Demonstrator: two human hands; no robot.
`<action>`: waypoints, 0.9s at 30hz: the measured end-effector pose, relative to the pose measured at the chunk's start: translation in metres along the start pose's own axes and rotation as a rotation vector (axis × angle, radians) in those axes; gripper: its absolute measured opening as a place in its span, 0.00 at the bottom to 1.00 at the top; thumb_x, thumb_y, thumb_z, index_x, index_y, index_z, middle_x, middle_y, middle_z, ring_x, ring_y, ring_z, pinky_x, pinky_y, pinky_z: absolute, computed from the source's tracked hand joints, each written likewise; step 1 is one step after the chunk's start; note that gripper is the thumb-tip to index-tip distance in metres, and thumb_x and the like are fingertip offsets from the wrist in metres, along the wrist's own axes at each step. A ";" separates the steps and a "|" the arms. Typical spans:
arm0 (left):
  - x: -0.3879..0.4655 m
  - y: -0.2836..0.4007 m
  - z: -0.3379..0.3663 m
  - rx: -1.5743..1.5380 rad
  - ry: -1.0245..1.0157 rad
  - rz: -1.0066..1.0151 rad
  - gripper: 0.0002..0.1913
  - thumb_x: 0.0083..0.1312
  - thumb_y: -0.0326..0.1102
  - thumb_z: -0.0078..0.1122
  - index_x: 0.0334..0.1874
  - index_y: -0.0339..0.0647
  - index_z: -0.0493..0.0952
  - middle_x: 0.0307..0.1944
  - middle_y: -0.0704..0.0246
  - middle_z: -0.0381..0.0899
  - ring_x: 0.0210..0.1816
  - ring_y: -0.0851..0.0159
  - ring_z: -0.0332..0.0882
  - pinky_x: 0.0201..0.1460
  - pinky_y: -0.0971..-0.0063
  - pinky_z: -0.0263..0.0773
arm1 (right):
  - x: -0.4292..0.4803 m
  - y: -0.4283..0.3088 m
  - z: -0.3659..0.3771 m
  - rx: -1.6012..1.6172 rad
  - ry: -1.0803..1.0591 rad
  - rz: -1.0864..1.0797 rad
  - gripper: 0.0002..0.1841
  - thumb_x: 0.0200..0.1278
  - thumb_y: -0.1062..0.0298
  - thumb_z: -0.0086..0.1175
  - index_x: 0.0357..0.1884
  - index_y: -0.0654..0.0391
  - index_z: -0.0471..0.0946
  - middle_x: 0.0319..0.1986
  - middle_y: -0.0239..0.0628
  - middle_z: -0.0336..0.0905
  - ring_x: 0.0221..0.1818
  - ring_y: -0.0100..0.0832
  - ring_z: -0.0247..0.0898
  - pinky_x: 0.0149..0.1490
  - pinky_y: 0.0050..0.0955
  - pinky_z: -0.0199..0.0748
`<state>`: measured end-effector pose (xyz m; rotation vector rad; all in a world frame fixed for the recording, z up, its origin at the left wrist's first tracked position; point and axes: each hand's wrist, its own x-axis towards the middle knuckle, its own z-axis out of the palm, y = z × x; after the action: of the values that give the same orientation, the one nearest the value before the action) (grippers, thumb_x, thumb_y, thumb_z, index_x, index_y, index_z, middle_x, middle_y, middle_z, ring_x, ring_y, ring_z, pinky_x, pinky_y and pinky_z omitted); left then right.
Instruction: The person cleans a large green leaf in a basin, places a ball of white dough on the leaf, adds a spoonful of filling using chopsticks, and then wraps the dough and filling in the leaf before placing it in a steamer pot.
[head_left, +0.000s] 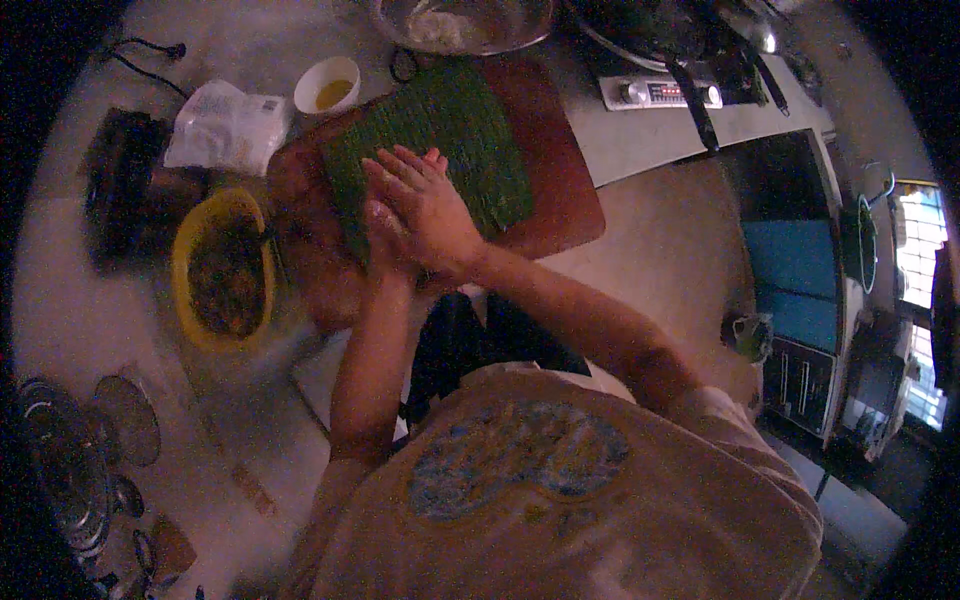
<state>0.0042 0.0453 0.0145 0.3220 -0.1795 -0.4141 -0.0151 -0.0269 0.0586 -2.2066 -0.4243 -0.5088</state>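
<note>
My right hand (431, 206) lies over my left hand (390, 240), palm against palm, with the right fingers extended. Whether something sits between the palms is hidden. Both hands are above the near left part of a green leaf (450, 112), which looks like a banana leaf. That leaf is spread over a reddish-brown board (555, 150). Left of the board stands a yellow bowl (181, 277) holding a dark, coarse food mixture (229, 277). A white bowl (307, 86) with yellow liquid is beyond the board's far left corner. Pale dough (439, 28) rests in a metal bowl (517, 41) at the far edge.
A cooktop with dials (664, 93) stands at the far right, with a dark pan (637, 34) whose handle (694, 112) juts towards me. On the left are a plastic packet (225, 127), a dark box-like object (124, 187), a cable (150, 71) and metal ware (64, 465).
</note>
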 end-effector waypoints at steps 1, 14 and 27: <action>0.001 -0.005 0.002 0.061 0.035 0.035 0.22 0.66 0.48 0.39 0.58 0.43 0.62 0.59 0.66 0.63 0.59 0.62 0.61 0.64 0.61 0.53 | 0.004 -0.001 -0.002 0.011 -0.045 0.092 0.25 0.57 0.63 0.45 0.59 0.53 0.63 0.56 0.47 0.62 0.60 0.49 0.54 0.63 0.47 0.49; -0.009 0.022 0.013 0.156 0.396 0.016 0.32 0.64 0.62 0.34 0.62 0.46 0.59 0.62 0.63 0.59 0.63 0.57 0.56 0.65 0.61 0.52 | -0.017 -0.011 -0.003 0.197 -0.130 0.270 0.27 0.57 0.66 0.46 0.61 0.56 0.57 0.60 0.49 0.55 0.60 0.51 0.53 0.59 0.39 0.61; -0.019 0.042 -0.018 0.651 0.552 0.158 0.33 0.66 0.59 0.31 0.65 0.40 0.54 0.64 0.63 0.55 0.65 0.61 0.52 0.66 0.66 0.46 | 0.026 0.070 0.001 0.037 0.003 0.208 0.21 0.61 0.70 0.44 0.57 0.56 0.62 0.57 0.49 0.58 0.56 0.45 0.60 0.55 0.32 0.63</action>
<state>0.0066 0.0943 0.0095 1.0397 0.2104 -0.0868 0.0393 -0.0661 0.0256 -2.1836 -0.1972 -0.3883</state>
